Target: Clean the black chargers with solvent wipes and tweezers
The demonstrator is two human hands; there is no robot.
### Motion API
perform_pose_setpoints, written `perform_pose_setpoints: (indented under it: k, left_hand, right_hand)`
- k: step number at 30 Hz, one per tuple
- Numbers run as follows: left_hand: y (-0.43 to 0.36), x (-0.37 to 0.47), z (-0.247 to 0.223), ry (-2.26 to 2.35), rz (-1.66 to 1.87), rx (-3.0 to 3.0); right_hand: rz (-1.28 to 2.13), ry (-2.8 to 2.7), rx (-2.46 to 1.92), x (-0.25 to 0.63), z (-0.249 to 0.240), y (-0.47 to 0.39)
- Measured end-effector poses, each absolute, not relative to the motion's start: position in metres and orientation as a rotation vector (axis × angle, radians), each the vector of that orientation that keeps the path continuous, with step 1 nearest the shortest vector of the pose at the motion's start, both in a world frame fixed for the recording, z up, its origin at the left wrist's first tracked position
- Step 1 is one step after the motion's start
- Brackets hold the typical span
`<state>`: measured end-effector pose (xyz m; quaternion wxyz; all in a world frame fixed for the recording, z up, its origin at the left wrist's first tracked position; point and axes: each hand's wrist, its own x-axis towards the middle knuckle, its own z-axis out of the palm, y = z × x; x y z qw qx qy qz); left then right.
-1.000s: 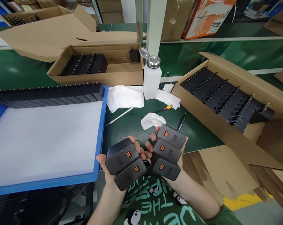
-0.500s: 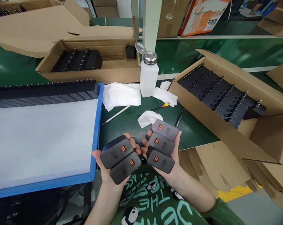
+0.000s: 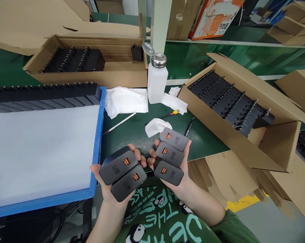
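Two dark grey chargers (image 3: 122,173) with orange ports lie side by side in my left hand (image 3: 105,190), its fingers wrapped round them. My right hand (image 3: 185,180) grips three more chargers (image 3: 170,157) stacked in a row, their port faces turned up toward me. Both hands are held in front of my body, apart from each other, at the near edge of the green bench (image 3: 205,143). A crumpled white cloth (image 3: 157,127) and a black pen-like tool (image 3: 189,127) lie just beyond my right hand.
At left, a blue-rimmed tray (image 3: 98,135) holds a row of black chargers (image 3: 41,98). Open cartons with chargers stand at the back left (image 3: 91,79) and right (image 3: 269,153). A pump bottle (image 3: 157,82), white wipes (image 3: 126,101) and a craft knife (image 3: 120,123) are on the bench.
The view has shifted slightly, so most things sit a little further left. Both hands keep hold of the same chargers, and the left pair is tilted a little differently.
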<state>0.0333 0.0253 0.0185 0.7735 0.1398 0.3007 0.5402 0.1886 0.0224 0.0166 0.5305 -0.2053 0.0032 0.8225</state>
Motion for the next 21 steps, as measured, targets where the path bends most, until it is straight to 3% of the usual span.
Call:
perform_pose_setpoints:
  k: [9,21]
  left_hand:
    - [0.032,0.031,0.045,0.489,1.191,0.256]
    - [0.058,0.090,0.080,0.530,1.375,0.291]
  right_hand:
    - [1.910,-0.138,-0.608,0.192,0.013,0.021]
    - [1.429,-0.582,-0.910,0.173,0.013,0.019]
